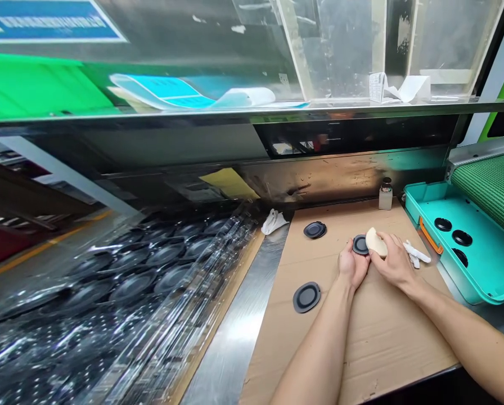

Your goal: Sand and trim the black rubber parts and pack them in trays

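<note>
Currently: black rubber disc (360, 244) worked against cream sponge (376, 242), above cardboard sheet (382, 337).
Left hand (352, 265) pinches the disc's rim; right hand (393, 263) presses the sponge on, fingers together.

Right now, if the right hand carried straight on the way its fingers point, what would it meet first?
Probably the black round disc held in the left hand: the right hand, gripping a cream pad, points at it and seems to touch its edge, though depth is hard to judge.

A round black rubber disc (360, 244) with a recessed centre, held tilted, touches a curved cream sponge (376, 242)
</note>
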Demonstrator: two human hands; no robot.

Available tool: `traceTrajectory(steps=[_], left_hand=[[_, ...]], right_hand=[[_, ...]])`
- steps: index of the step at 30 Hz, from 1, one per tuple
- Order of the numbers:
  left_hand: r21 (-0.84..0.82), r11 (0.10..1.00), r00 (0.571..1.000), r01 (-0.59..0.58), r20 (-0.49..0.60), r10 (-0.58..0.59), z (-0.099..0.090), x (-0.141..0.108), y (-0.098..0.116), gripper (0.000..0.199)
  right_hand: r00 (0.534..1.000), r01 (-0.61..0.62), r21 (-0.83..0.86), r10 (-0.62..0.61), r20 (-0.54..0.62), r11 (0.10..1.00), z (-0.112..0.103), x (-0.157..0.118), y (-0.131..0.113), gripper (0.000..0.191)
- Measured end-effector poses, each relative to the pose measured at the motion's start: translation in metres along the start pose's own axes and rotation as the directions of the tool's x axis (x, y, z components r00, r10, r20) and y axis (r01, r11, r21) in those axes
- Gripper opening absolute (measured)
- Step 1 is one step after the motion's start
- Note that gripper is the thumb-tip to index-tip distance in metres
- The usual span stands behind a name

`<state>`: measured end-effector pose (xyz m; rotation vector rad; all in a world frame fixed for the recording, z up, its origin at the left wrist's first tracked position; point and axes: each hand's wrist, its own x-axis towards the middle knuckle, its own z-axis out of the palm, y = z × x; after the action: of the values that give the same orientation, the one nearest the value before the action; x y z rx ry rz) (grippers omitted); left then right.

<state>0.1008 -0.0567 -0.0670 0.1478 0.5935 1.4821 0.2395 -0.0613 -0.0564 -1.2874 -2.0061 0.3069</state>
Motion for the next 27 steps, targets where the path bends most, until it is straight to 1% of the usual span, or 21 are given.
traceTrajectory(steps=[2, 5, 7, 8, 10, 12, 14, 15, 17, 19, 21, 23, 25, 26, 27], left_hand=[[0.000, 1.000, 1.000, -0.006, 0.005, 0.006, 0.000, 0.000, -0.001, 0.042], [0.009, 1.000, 1.000, -0.018, -0.005, 0.019, -0.001, 0.000, -0.002, 0.039], [0.022, 0.999, 0.999, -0.035, 0.003, 0.035, -0.001, -0.001, -0.004, 0.037], [0.028, 0.999, 0.999, -0.040, 0.012, 0.040, -0.001, -0.001, -0.005, 0.036], [0.045, 0.998, 0.999, -0.037, 0.037, 0.035, 0.000, -0.002, -0.009, 0.035], [0.074, 0.997, 0.997, -0.032, 0.069, 0.027, 0.000, -0.002, -0.012, 0.035], [0.111, 0.993, 0.995, -0.032, 0.097, 0.021, 0.000, -0.002, -0.016, 0.035], [0.126, 0.991, 0.994, -0.033, 0.104, 0.020, 0.000, -0.002, -0.016, 0.035], [0.145, 0.989, 0.995, -0.027, 0.100, 0.013, 0.000, -0.003, -0.016, 0.035], [0.151, 0.988, 0.996, -0.016, 0.086, 0.003, -0.001, -0.005, -0.015, 0.039], [0.154, 0.988, 0.997, -0.001, 0.080, -0.011, -0.001, -0.007, -0.012, 0.043], [0.156, 0.988, 0.996, 0.004, 0.089, -0.018, -0.001, -0.009, -0.011, 0.042], [0.164, 0.986, 0.996, -0.001, 0.093, -0.015, -0.001, -0.008, -0.011, 0.039], [0.169, 0.985, 0.996, -0.010, 0.091, -0.005, -0.001, -0.008, -0.012, 0.038], [0.174, 0.984, 0.996, -0.021, 0.087, 0.006, -0.001, -0.006, -0.013, 0.037]], right_hand=[[0.997, -0.019, 0.069, 0.013, 0.081, 0.997, -0.004, 0.000, -0.002, 0.053], [0.970, -0.054, 0.059, 0.039, 0.242, 0.997, -0.016, 0.003, -0.004, 0.052], [0.953, -0.082, 0.053, 0.062, 0.297, 0.995, -0.022, 0.005, -0.005, 0.049], [0.950, -0.098, 0.063, 0.074, 0.302, 0.993, -0.024, 0.006, -0.004, 0.045], [0.957, -0.137, 0.121, 0.100, 0.272, 0.983, -0.023, 0.007, -0.002, 0.034], [0.968, -0.174, 0.237, 0.122, 0.218, 0.956, -0.015, 0.009, 0.002, 0.030], [0.970, -0.212, 0.381, 0.146, 0.195, 0.900, -0.005, 0.011, 0.006, 0.031], [0.965, -0.236, 0.447, 0.155, 0.209, 0.863, 0.000, 0.012, 0.007, 0.034], [0.948, -0.291, 0.537, 0.162, 0.275, 0.792, 0.006, 0.014, 0.008, 0.039], [0.929, -0.312, 0.571, 0.117, 0.352, 0.759, 0.005, 0.016, 0.010, 0.040], [0.915, -0.281, 0.565, 0.040, 0.401, 0.776, -0.001, 0.018, 0.015, 0.034], [0.903, -0.248, 0.519, 0.001, 0.430, 0.818, -0.009, 0.021, 0.022, 0.028], [0.901, -0.230, 0.423, 0.028, 0.433, 0.876, -0.018, 0.023, 0.029, 0.024], [0.910, -0.214, 0.361, 0.051, 0.411, 0.908, -0.021, 0.024, 0.031, 0.024], [0.929, -0.192, 0.291, 0.079, 0.361, 0.937, -0.022, 0.023, 0.031, 0.024]])
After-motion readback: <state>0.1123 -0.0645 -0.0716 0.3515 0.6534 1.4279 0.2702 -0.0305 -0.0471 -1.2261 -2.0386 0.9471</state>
